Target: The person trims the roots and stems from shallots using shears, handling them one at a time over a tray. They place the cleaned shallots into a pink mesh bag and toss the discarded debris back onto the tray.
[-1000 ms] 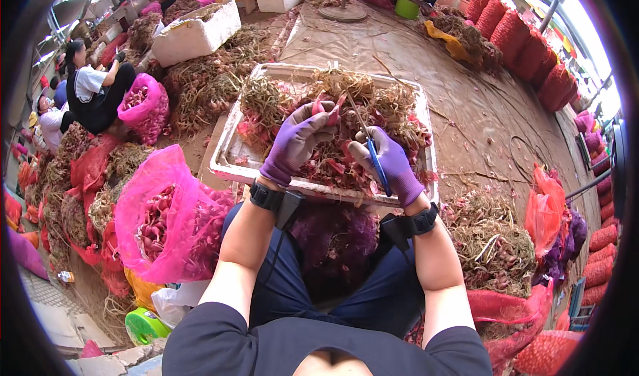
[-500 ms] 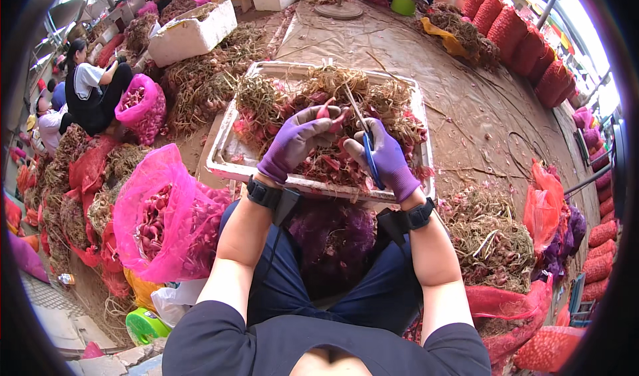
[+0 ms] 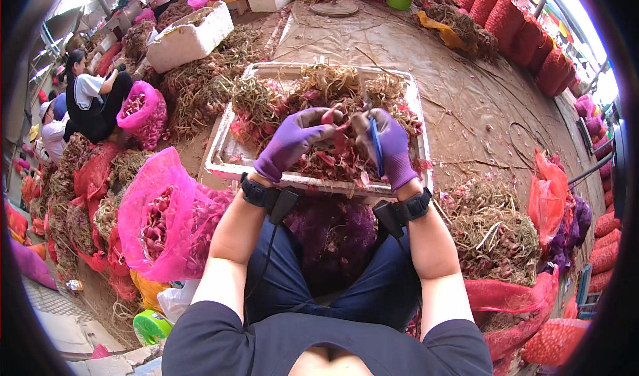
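Observation:
My left hand [image 3: 293, 144], in a purple and grey glove, pinches a red shallot [image 3: 328, 116] between thumb and fingers. Just to its right my right hand [image 3: 391, 148], gloved the same way, grips scissors [image 3: 377, 147] by their blue handle. The blades point away from me and are partly blurred, so how far apart they stand is unclear. Both hands hover above a white foam tray [image 3: 229, 171] heaped with shallots and dry stems [image 3: 326, 80]. A dark purple net bag [image 3: 333, 236] lies between my knees, below the tray's front edge.
On the left stands an open pink net bag of shallots [image 3: 160, 216]. Dried shallot bunches [image 3: 489, 233] lie at right beside red netting [image 3: 509, 303]. A foam box [image 3: 193, 40] and a seated person [image 3: 93, 96] are farther left. Filled red sacks [image 3: 509, 30] line the far right.
My right hand has turned and the scissor blades have swung from pointing up-left toward straight ahead. My left hand still holds a shallot and has barely shifted.

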`<state>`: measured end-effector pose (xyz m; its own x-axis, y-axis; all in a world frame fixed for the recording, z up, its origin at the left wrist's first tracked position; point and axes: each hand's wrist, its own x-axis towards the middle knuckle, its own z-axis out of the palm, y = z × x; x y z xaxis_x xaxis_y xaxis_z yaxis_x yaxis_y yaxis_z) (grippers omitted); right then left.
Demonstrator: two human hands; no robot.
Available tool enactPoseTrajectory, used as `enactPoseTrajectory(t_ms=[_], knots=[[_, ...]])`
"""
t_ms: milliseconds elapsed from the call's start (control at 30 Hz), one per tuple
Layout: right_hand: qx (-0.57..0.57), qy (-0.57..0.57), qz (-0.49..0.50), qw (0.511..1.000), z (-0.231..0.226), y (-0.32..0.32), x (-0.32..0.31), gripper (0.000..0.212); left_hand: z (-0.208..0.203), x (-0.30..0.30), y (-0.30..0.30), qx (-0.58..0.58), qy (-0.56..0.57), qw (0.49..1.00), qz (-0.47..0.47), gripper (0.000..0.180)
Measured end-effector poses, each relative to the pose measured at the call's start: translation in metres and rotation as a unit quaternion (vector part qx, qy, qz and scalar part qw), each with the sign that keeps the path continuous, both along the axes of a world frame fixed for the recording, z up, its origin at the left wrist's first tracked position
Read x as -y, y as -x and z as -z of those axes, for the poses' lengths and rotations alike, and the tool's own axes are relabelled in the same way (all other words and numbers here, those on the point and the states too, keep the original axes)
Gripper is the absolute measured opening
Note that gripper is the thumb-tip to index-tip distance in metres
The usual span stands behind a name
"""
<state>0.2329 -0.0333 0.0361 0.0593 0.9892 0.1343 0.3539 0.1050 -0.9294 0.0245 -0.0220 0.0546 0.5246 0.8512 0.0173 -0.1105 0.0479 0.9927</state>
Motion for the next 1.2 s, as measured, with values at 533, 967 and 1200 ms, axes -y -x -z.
enactPoseTrajectory(t_ms=[533, 967, 1200], knots=[[-0.059, -0.082, 0.043, 0.994, 0.022, -0.026, -0.029, 0.046, 0.016, 0.145, 0.333, -0.736, -0.123, 0.581, -0.325, 0.025], [-0.133, 0.022, -0.032, 0.99, 0.002, -0.015, -0.004, 0.049, -0.038, 0.014, 0.078, -0.453, -0.29, 0.836, -0.11, 0.04], [-0.138, 0.152, -0.118, 0.972, -0.019, -0.005, 0.021, 0.051, 0.028, -0.071, -0.016, -0.626, -0.231, 0.734, -0.125, 0.052]])
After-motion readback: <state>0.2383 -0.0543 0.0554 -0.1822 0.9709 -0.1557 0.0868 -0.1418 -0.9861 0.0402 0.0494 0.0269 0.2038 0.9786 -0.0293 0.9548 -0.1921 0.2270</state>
